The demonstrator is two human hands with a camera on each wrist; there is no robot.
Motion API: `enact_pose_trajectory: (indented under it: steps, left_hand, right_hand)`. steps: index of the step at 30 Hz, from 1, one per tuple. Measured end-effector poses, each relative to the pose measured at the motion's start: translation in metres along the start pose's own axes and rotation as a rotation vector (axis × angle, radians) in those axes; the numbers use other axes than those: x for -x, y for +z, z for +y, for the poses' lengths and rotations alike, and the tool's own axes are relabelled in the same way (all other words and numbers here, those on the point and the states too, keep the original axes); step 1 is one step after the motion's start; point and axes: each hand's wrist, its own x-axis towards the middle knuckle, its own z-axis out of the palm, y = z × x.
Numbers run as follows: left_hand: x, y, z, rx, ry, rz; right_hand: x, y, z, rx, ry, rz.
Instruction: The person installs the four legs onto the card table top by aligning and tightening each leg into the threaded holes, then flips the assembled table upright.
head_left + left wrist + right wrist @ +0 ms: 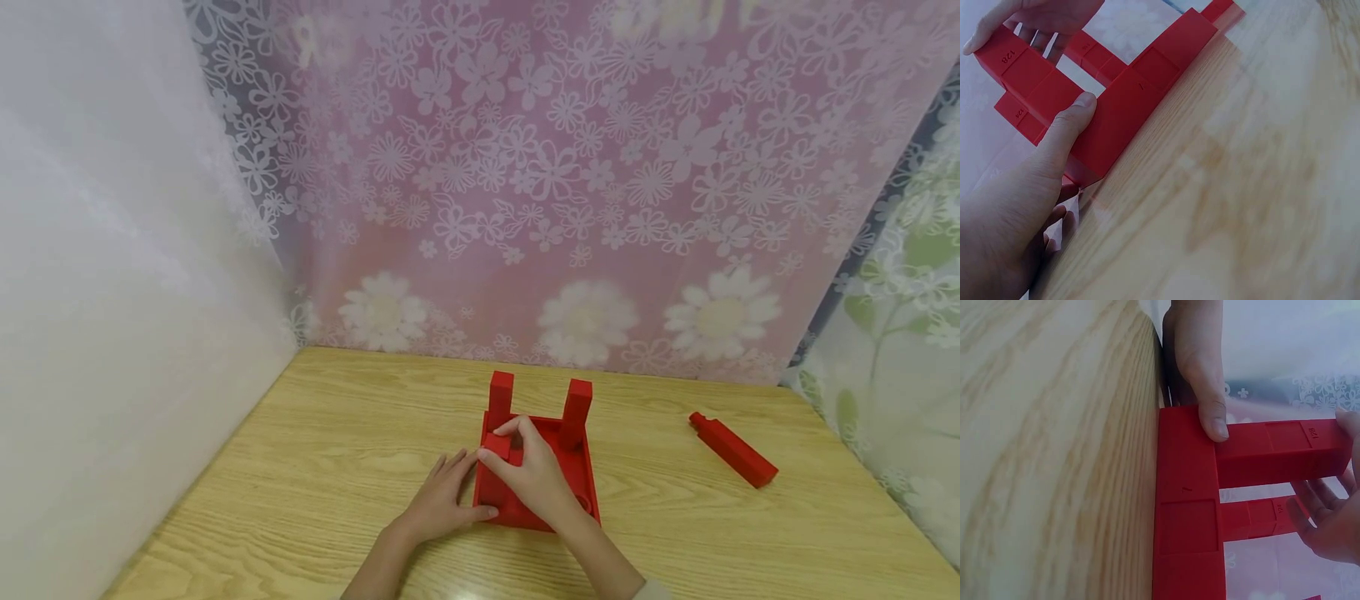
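Note:
A square red base with a raised rim lies on the table, and several red block-like legs stand up from it. My left hand grips its near left corner, thumb over the front wall and fingers behind the side. At that corner stands a thick red leg marked 128. My right hand pinches this leg's top between thumb and fingers. Two far legs, a left one and a right one, rise upright from the back corners. A small ring shape shows at the near right corner.
A loose red leg with a narrower stepped end lies on the wooden table to the right. A pink flowered curtain hangs behind the table, with pale sheets at both sides.

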Motion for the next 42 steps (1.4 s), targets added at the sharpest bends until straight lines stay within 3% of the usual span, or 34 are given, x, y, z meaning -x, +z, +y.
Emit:
enact_pose_trajectory:
  steps: [5, 17, 29, 35, 42]
  left_hand:
    - [0.000, 0.000, 0.000, 0.002, -0.003, -0.007]
    - [0.000, -0.001, -0.003, -0.022, 0.019, 0.009]
    - [0.000, 0.000, -0.002, -0.015, 0.042, 0.021]
    - [0.000, 0.001, 0.000, 0.006, 0.025, 0.009]
    - [-0.001, 0.002, -0.001, 0.031, -0.011, -0.004]
  right_hand:
    - [0.001, -0.002, -0.003, 0.032, 0.000, 0.005]
    - [0.001, 0.000, -0.014, 0.236, -0.009, 0.049]
    - [0.003, -0.005, -0.015, 0.205, 0.022, 0.019]
    - [0.006, -0.021, -0.006, 0.133, 0.030, 0.029]
    - [0.006, -0.060, 0.008, 0.138, 0.021, 0.056]
